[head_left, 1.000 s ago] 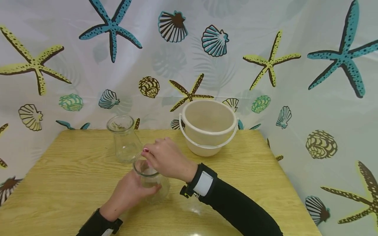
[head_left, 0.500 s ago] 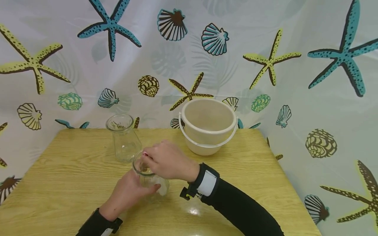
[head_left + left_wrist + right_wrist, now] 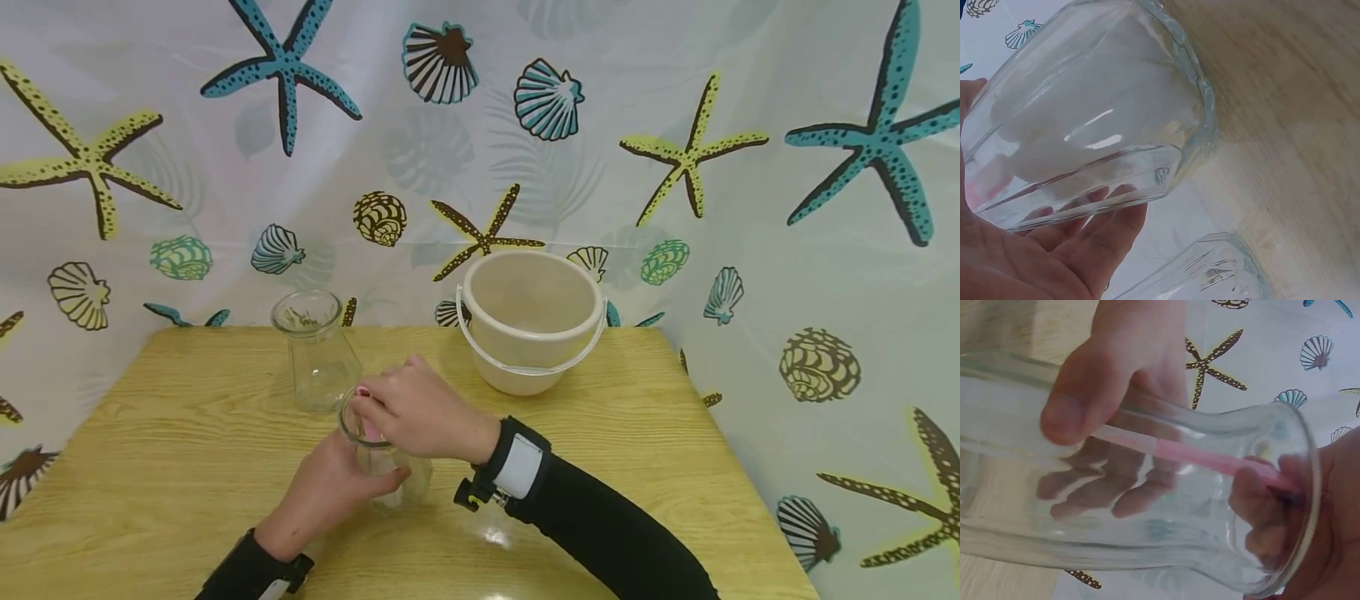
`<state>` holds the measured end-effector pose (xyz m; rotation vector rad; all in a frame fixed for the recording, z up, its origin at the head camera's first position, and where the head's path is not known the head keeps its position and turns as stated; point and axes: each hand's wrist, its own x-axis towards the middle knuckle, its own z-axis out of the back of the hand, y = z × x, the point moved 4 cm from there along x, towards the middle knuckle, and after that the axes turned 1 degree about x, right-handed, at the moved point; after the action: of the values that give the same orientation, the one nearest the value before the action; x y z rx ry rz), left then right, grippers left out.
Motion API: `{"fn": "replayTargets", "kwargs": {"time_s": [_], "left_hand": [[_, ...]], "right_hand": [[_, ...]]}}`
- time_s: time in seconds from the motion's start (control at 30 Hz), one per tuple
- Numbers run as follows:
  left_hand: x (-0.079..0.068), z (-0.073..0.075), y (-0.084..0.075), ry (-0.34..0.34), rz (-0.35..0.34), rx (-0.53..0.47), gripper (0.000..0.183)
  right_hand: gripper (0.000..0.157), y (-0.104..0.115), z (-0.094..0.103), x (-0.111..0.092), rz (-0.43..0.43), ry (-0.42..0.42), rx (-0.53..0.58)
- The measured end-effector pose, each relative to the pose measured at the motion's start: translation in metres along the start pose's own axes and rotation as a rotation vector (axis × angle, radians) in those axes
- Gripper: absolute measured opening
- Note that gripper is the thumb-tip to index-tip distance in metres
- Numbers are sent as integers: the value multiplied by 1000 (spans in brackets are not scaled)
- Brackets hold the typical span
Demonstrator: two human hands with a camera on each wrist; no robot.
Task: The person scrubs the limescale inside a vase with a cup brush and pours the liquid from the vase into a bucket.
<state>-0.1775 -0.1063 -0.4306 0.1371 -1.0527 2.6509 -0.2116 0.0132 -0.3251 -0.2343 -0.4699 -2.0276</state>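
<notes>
My left hand point(image 3: 337, 487) grips a clear glass vase point(image 3: 408, 483), thumb on the near side and fingers round the far side. From above, my right hand point(image 3: 423, 412) holds the pink handle point(image 3: 1204, 456) of a bottle sponge brush at the vase's mouth. The handle turns white further down and runs inside the glass. A white sponge head point(image 3: 1116, 69) shows through the wall near the vase's bottom in the left wrist view. The vase's thick base is close to the tabletop. My right fingers are curled round the handle end and partly hide the rim.
A second clear glass vase point(image 3: 322, 371) stands just behind the held one, on the left. At the back of the wooden table point(image 3: 187, 467) is a cream bucket point(image 3: 517, 371) with its handle hanging in front. A curtain point(image 3: 480, 150) printed with starfish and shells surrounds the table's back and sides.
My right hand shifts slightly over the mouth while holding the brush. The white sponge showed low in the vase half a second ago; now more pink handle shows at the rim. The left hand keeps its grip.
</notes>
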Motion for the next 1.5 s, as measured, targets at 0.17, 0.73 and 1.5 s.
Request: {"fn": "replayTargets", "kwargs": {"time_s": [0.17,0.73,1.5], "left_hand": [[0,0,0,15,42,-10,92],[1,0,-2,-36,-16,63,83],[-1,1,-1,-23,-17,26,91]], "right_hand": [[28,-4,-1,0,-24,-43,-61],[28,-9,0,-2,-13,-139,-169],[31,10,5,-2,46,48,34]]}}
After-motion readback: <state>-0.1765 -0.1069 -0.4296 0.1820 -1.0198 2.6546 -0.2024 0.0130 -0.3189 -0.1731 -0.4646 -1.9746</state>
